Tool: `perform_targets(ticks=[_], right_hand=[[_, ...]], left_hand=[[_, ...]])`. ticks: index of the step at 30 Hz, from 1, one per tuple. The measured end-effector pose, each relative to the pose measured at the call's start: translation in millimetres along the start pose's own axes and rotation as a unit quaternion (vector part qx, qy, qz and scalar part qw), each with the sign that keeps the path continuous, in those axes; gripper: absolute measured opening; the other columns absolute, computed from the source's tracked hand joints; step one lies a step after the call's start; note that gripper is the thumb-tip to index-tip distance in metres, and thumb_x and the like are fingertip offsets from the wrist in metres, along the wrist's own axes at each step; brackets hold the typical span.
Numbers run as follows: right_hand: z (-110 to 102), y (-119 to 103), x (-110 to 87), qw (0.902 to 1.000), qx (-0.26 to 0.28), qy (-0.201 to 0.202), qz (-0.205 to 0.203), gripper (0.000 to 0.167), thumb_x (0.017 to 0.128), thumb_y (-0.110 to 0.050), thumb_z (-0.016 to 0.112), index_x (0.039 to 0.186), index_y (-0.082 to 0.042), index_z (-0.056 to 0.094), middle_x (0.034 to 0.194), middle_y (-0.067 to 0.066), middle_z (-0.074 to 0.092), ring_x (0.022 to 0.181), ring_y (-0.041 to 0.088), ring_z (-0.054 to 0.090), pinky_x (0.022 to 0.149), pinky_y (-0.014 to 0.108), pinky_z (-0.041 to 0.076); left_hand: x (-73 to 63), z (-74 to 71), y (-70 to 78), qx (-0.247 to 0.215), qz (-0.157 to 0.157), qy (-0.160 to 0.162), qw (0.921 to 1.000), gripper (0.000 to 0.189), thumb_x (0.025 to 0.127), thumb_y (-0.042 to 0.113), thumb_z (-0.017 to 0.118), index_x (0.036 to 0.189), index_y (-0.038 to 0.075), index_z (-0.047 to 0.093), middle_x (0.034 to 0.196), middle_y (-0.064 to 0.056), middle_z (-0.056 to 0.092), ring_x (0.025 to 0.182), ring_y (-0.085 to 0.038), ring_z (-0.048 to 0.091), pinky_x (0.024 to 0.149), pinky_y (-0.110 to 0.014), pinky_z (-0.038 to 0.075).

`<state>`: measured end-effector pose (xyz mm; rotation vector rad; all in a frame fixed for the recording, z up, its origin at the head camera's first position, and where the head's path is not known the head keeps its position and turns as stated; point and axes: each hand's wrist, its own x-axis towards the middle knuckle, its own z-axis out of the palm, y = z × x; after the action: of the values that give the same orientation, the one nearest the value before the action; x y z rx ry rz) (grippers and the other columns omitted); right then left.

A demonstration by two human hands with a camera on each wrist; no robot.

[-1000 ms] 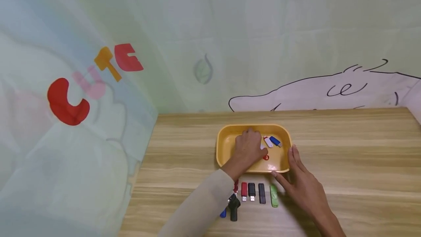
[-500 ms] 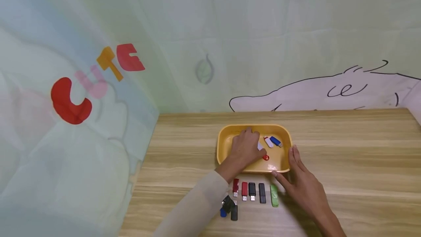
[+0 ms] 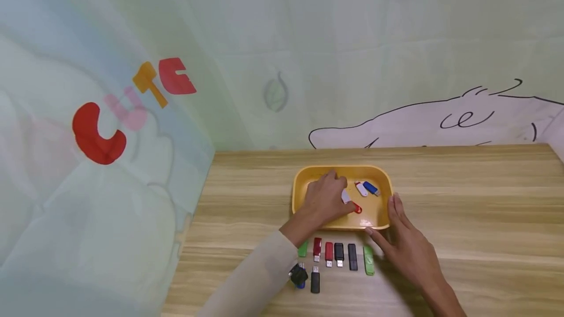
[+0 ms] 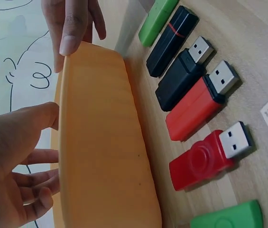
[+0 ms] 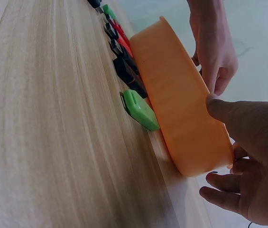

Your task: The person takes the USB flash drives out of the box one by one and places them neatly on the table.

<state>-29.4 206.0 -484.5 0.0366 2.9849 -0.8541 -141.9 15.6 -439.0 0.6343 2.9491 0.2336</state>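
My left hand (image 3: 325,197) reaches into the yellow plastic box (image 3: 378,219), its fingertips hidden behind the hand itself and, in the left wrist view, behind the box wall. Beside its thumb lie a white piece (image 3: 345,196) and a red loop-ended piece (image 3: 357,208); whether the fingers hold anything does not show. At the box's near right corner my right hand (image 3: 410,248) grips, thumb on the near rim and fingers along the right side. Inside the box, a white-and-red USB stick (image 3: 362,189) lies against a blue USB stick (image 3: 371,188).
In front of the box stands a row of USB sticks: green (image 3: 368,260), black (image 3: 353,257), black with bare plug (image 3: 339,254), red (image 3: 329,254), dark red (image 3: 317,248) and green (image 3: 302,249). Nearer lie a black stick (image 3: 315,282) and other sticks partly beside the left sleeve (image 3: 260,278).
My left hand has shifted slightly left inside the box, uncovering more of the white and red pieces. Its sleeve has moved left, showing more sticks on the table. The right hand stays at the corner.
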Motion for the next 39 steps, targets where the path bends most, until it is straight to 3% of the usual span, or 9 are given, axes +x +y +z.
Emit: perform_targets(ticks=[10,15,39], right_hand=[[1,-1,0.0,0.9999,-0.005,-0.012,0.009,0.105,0.098,-0.066,0.063,0.170,-0.011,0.009,0.177,0.016,0.012,0.140,0.057,0.048,0.100,0.068,0.051],[1,-1,-0.1,0.9999,-0.004,-0.008,0.010,0.106,0.098,-0.064,0.066,0.170,-0.011,0.009,0.177,0.017,0.012,0.141,0.057,0.047,0.100,0.068,0.051],[1,-1,2.0,1.0000,0.000,0.001,0.006,0.105,0.099,-0.068,0.061,0.170,-0.012,0.008,0.176,0.017,0.013,0.139,0.057,0.049,0.098,0.068,0.052]], left_hand=[[-13.6,-1.7,-3.7,0.012,0.016,-0.008,0.9998,0.050,0.090,0.051,0.077,0.128,0.019,0.073,0.117,0.001,0.064,0.093,-0.011,0.056,0.078,-0.024,0.056],[-17.1,-4.3,-2.5,0.027,0.028,-0.005,0.9992,0.049,0.090,0.053,0.076,0.126,0.020,0.073,0.117,0.001,0.065,0.093,-0.011,0.057,0.079,-0.024,0.057],[-38.6,-18.2,-7.4,0.010,0.033,0.011,0.9994,0.044,0.088,0.049,0.078,0.121,0.020,0.076,0.114,0.002,0.064,0.095,-0.011,0.058,0.078,-0.023,0.056]])
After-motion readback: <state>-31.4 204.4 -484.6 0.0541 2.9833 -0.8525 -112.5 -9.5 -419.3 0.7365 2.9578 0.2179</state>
